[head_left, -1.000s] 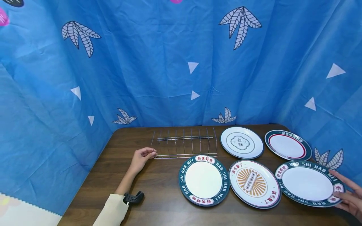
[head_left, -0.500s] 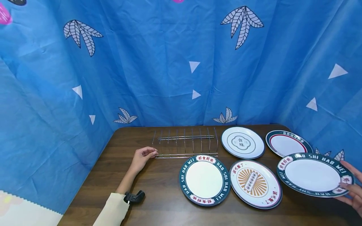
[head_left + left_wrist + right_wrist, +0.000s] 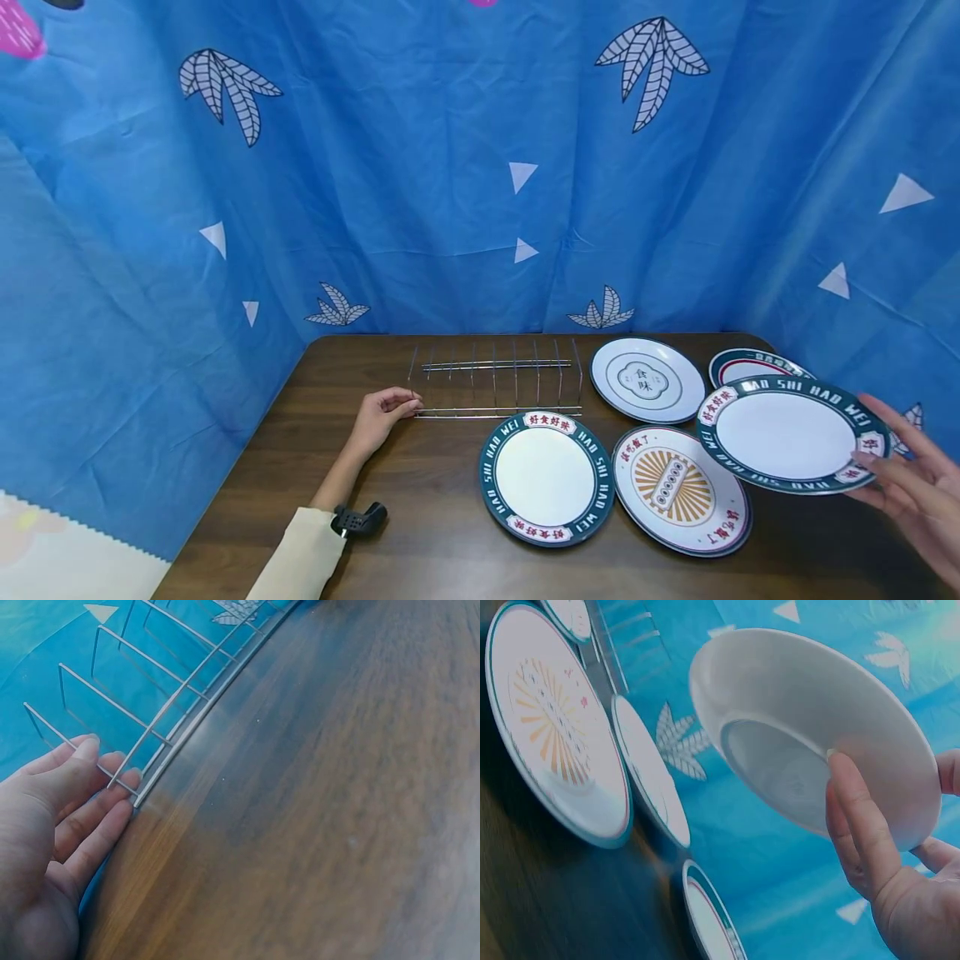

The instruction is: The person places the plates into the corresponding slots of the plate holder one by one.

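My left hand (image 3: 381, 421) pinches the left end wire of a metal wire dish rack (image 3: 501, 412) at the back of the table; the left wrist view shows thumb and fingers (image 3: 112, 769) around that wire. My right hand (image 3: 911, 479) grips the right rim of a plate (image 3: 787, 437) with a dark green lettered border. That plate is raised and tilted, overlapping the red-ringed plate (image 3: 750, 365) behind it in the head view. From the right wrist, its plain white underside (image 3: 795, 727) shows, with fingers spread beneath it.
A green-bordered plate (image 3: 546, 479) lies in front of the rack. Right of it is a plate with an orange sunburst (image 3: 682, 492), and behind that a white plate (image 3: 648, 381). Blue curtain (image 3: 420, 167) surrounds the brown table (image 3: 420, 533) at the back and sides.
My right hand has lifted the green-bordered plate off the table and brought it up and then leftward, covering part of the red-ringed plate. The left hand stays at the rack.
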The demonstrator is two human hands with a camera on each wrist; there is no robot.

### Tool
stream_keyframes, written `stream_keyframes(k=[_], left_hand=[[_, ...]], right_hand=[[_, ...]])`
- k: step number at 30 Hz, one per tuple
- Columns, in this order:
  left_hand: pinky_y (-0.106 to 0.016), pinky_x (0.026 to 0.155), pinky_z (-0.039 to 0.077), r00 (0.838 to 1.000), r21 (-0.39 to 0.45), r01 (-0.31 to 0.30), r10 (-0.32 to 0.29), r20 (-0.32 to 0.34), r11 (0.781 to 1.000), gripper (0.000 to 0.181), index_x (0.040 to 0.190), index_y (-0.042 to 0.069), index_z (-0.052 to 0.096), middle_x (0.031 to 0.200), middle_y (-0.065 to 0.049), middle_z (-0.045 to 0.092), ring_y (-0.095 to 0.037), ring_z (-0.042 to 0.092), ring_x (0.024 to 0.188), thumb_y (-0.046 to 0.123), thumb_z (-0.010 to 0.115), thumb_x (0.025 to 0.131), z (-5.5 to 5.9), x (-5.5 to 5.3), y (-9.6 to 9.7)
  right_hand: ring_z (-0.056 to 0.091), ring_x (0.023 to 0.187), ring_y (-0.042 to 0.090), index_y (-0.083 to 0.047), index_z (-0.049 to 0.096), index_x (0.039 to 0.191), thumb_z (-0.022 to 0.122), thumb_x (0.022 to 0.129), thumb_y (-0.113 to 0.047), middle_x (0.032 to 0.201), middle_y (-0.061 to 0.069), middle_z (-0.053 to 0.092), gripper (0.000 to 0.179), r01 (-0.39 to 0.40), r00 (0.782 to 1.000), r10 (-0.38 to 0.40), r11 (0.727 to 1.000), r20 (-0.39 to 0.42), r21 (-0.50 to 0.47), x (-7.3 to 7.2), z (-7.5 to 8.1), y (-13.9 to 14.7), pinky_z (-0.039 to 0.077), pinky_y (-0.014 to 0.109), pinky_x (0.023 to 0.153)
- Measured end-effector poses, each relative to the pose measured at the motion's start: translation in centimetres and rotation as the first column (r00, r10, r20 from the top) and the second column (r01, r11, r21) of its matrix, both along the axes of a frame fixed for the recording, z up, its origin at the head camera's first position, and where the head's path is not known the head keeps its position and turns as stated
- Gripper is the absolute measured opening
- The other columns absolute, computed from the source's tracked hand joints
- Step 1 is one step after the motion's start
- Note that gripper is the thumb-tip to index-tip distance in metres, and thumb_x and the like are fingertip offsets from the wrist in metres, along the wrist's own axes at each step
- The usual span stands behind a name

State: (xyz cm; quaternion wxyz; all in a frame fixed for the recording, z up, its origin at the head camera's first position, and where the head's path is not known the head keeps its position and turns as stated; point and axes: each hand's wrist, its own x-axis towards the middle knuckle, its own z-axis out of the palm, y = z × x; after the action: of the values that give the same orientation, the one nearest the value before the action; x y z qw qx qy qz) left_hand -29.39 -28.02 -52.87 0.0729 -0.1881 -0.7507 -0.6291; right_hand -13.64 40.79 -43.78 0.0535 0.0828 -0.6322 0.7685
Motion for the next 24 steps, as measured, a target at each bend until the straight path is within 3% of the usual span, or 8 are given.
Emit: stream_keyframes(k=[4, 8, 14, 20, 24], left_hand=[[-0.032, 0.078, 0.063, 1.000, -0.009, -0.008, 0.008, -0.003, 1.000, 0.016, 0.107, -0.012, 0.069, 0.102, -0.030, 0.072, -0.024, 0.075, 0.092, -0.002, 0.066, 0.096, 0.0, -0.1, 0.0], [-0.030, 0.078, 0.063, 1.000, -0.003, -0.008, 0.008, 0.005, 1.000, 0.016, 0.108, -0.014, 0.068, 0.104, -0.032, 0.071, -0.024, 0.075, 0.092, -0.003, 0.065, 0.096, 0.0, -0.1, 0.0], [-0.030, 0.079, 0.063, 1.000, 0.018, 0.002, -0.003, 0.027, 1.000, 0.016, 0.107, -0.014, 0.068, 0.104, -0.034, 0.069, -0.030, 0.075, 0.094, -0.004, 0.065, 0.096, 0.0, -0.1, 0.0], [-0.037, 0.081, 0.062, 0.999, 0.014, -0.010, 0.009, 0.052, 1.000, 0.014, 0.107, -0.018, 0.066, 0.105, -0.038, 0.067, -0.035, 0.074, 0.094, -0.012, 0.062, 0.095, 0.1, 0.0, 0.2], [-0.038, 0.081, 0.062, 0.998, 0.011, -0.019, 0.018, 0.053, 1.000, 0.015, 0.107, -0.018, 0.067, 0.106, -0.037, 0.068, -0.040, 0.072, 0.095, -0.011, 0.062, 0.095, 0.1, 0.0, 0.2]], right_hand=[[0.068, 0.090, 0.007, -0.032, 0.028, 0.160, 0.041, 0.107, 0.004, 0.127, -0.014, 0.045, 0.066, 0.017, 0.998, -0.019, 0.999, 0.056, 0.030, -0.6, 1.0, -2.0, 0.063, 0.025, 0.068], [0.069, 0.090, 0.009, -0.034, 0.028, 0.160, 0.042, 0.107, 0.001, 0.127, -0.012, 0.043, 0.065, -0.018, 0.996, 0.012, 0.998, 0.092, 0.058, -1.4, 1.6, -3.4, 0.063, 0.025, 0.071], [0.069, 0.095, 0.012, -0.028, 0.028, 0.161, 0.040, 0.106, 0.004, 0.136, -0.009, 0.034, 0.065, -0.104, 0.993, 0.102, 0.994, 0.054, 0.036, -2.9, 2.4, -5.4, 0.064, 0.030, 0.075], [0.071, 0.098, 0.017, -0.024, 0.029, 0.161, 0.040, 0.105, 0.008, 0.135, -0.003, 0.052, 0.065, -0.195, 0.981, 0.195, 0.981, 0.011, 0.011, -3.9, 3.5, -7.4, 0.064, 0.034, 0.078], [0.070, 0.102, 0.018, -0.022, 0.027, 0.161, 0.039, 0.105, 0.009, 0.136, 0.001, 0.054, 0.065, -0.249, 0.969, 0.249, 0.969, -0.008, -0.002, -4.5, 4.5, -8.7, 0.064, 0.036, 0.080]])
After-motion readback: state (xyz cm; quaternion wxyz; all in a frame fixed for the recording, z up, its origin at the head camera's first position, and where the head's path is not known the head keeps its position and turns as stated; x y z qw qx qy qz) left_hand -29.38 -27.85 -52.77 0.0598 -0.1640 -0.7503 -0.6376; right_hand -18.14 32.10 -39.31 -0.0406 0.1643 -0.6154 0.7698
